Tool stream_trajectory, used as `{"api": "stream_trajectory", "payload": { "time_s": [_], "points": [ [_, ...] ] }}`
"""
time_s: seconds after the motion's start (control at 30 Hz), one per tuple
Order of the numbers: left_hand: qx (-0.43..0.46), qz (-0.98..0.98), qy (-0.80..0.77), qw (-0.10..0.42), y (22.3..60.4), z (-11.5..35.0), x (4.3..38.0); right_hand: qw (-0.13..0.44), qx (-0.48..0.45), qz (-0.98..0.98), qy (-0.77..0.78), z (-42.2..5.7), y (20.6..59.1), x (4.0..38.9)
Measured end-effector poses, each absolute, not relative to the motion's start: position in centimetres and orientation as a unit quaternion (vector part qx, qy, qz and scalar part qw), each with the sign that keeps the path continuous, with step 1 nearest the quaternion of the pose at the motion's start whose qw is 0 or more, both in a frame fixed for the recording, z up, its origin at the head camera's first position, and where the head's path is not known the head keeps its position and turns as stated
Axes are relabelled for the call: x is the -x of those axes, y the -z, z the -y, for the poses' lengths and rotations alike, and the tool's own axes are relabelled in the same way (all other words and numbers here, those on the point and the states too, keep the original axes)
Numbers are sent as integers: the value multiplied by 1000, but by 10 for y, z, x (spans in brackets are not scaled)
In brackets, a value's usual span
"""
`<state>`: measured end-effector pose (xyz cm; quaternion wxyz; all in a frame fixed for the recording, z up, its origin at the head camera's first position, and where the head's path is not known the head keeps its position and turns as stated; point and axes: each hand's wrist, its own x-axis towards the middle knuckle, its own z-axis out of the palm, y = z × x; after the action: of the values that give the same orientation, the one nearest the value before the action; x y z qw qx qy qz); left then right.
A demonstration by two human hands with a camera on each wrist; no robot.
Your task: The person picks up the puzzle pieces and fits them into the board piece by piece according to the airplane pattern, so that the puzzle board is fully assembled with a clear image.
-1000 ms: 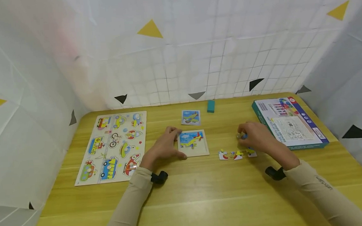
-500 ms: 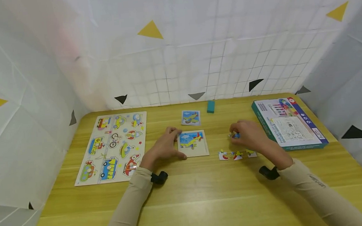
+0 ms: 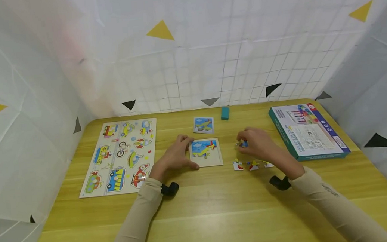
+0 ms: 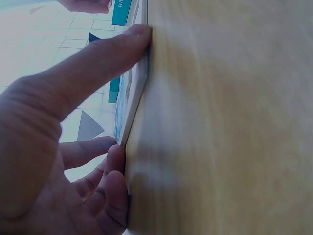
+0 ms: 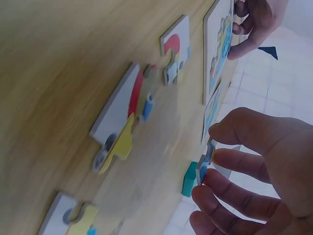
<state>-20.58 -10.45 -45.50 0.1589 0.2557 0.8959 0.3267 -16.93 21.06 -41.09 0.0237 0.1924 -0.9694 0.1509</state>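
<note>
The puzzle board [image 3: 215, 157] lies flat on the desk [image 3: 200, 218], closer to the back edge than the front, around halfway between the left and right edges. The left hand [image 3: 176, 158] holds its left side, the grip wide, with the thumb by the near corner. The right hand [image 3: 257, 144] has a narrow grip, pinching a little puzzle piece [image 5: 202, 167] above the desk. Loose pieces [image 3: 253, 165] lie nearer the front edge. A big box [image 3: 292, 138] sits near the back right corner.
</note>
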Motion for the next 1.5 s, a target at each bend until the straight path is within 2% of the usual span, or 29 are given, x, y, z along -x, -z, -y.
{"api": "stream_trajectory", "payload": {
  "time_s": [0.87, 1.2, 1.5],
  "points": [
    [-260, -895, -328, 152, 456, 105, 207, -1, -234, 956, -174, -170, 407, 174],
    [-255, -898, -324, 151, 457, 104, 207, 11, -273, 946, -174, -158, 411, 176],
    [-252, -897, -330, 152, 456, 103, 207, -14, -269, 949, -162, -147, 412, 181]
  ]
}}
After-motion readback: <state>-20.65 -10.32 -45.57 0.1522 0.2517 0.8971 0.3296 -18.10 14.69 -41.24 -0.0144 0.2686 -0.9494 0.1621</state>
